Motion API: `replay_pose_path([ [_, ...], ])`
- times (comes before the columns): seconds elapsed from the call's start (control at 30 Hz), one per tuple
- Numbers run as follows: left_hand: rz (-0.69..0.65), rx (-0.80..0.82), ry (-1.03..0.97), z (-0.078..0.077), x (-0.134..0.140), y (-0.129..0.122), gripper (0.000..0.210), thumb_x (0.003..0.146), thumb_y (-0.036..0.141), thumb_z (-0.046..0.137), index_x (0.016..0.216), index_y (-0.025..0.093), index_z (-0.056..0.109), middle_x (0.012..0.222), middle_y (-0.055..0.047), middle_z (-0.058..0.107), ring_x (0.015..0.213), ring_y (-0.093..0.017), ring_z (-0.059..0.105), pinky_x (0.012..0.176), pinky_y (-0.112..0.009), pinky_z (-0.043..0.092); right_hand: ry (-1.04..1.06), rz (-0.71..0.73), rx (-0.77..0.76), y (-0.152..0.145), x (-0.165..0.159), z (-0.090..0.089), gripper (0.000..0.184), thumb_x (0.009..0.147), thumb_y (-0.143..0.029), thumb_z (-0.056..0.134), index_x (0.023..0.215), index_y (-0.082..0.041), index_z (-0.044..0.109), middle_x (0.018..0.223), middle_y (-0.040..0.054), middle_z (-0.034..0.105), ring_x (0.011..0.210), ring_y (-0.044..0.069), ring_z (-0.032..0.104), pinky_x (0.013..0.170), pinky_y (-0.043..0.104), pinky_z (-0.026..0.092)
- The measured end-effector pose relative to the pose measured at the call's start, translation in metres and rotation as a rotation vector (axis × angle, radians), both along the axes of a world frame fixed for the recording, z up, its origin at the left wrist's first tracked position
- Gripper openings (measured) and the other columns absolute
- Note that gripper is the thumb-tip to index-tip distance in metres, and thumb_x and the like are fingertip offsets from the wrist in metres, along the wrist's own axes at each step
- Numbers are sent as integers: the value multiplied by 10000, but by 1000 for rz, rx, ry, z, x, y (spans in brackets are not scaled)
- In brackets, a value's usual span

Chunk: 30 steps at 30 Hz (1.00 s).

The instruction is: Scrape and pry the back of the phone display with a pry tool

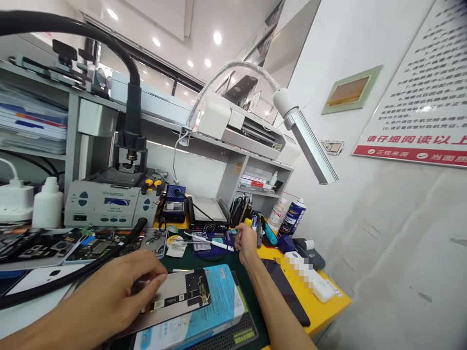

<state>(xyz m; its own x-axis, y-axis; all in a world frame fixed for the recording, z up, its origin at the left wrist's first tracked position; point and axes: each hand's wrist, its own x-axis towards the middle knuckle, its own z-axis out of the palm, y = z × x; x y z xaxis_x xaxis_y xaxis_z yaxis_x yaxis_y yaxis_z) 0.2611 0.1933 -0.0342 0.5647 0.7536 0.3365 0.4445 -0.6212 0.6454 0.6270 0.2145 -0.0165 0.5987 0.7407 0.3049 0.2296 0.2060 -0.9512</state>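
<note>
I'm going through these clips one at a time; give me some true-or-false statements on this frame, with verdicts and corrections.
1. The flat black-and-silver phone screen panel lies on the light-blue and white cardboard box. True.
2. The right hand is over that panel. False: the left hand is there; the right is farther back, near the white pen-shaped tool.
3. The white plastic bottle stands left of the grey station with a small display. True.
4. The silver ribbed lamp bar hangs above that station. False: it hangs at the right, by the white wall.
</note>
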Motion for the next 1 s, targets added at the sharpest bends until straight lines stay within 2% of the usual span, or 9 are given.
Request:
replay_pose_path([
  [0.17,-58,128,-83,-5,6,-13,635,1253,776,472,1086,356,918,1134,-53,877,995,-266,833,944,-370,661,-217,362,-432,-10,-15,-1,282,1229,-444,898,1259,-168,844,1121,38,858,847,186,813,763,330,723],
  [0.3,-35,179,-111,-19,9,-21,643,1267,840,504,1190,375,940,1198,-33,917,1101,-261,881,1014,-350,681,-413,544,-543,-21,-33,2,337,1181,-450,934,990,-188,839,922,-5,836,826,205,798,848,367,690],
  [0.4,3,172,-103,-35,8,-18,679,1247,909,494,1255,395,938,1283,-23,945,1187,-268,911,1063,-349,706,-515,575,-559,-28,-41,10,324,1122,-359,898,832,-216,861,761,-16,781,784,224,736,834,357,576],
  [0.5,72,191,-102,-49,6,-15,710,1233,941,480,1334,406,937,1348,-25,963,1260,-288,928,1121,-363,729,-592,585,-582,-34,-47,18,374,1048,-314,857,683,-236,831,574,-42,584,681,211,567,728,366,404],
  [0.57,93,217,-104,-55,5,-12,698,1238,919,493,1352,397,943,1345,-38,972,1254,-306,941,1129,-379,748,-637,594,-598,-38,-50,22,491,1024,-324,860,568,-248,695,525,-60,399,640,185,406,689,387,303],
  [0.63,97,230,-98,-57,4,-11,675,1243,893,504,1348,395,947,1328,-36,979,1224,-307,949,1111,-380,764,-679,600,-606,-40,-55,24,612,1010,-318,865,507,-254,523,541,-62,316,651,171,312,683,403,246],
  [0.7,93,225,-91,-58,4,-9,648,1241,880,513,1347,410,947,1333,-18,981,1223,-301,950,1101,-371,772,-717,597,-609,-42,-58,26,658,994,-301,870,500,-252,437,553,-56,332,672,172,325,693,407,240],
  [0.9,83,235,-78,-67,2,-4,555,1238,819,578,1378,425,942,1392,-9,975,1290,-309,954,1166,-390,779,-777,589,-644,-43,-61,30,481,957,-226,831,577,-254,538,649,-24,552,754,213,529,724,380,332],
  [1.0,69,260,-46,-75,-3,4,494,1257,731,592,1406,411,938,1402,-27,973,1305,-322,956,1177,-409,783,-784,597,-652,-44,-61,30,469,976,-194,787,604,-259,508,685,-19,541,777,221,534,726,375,343],
])
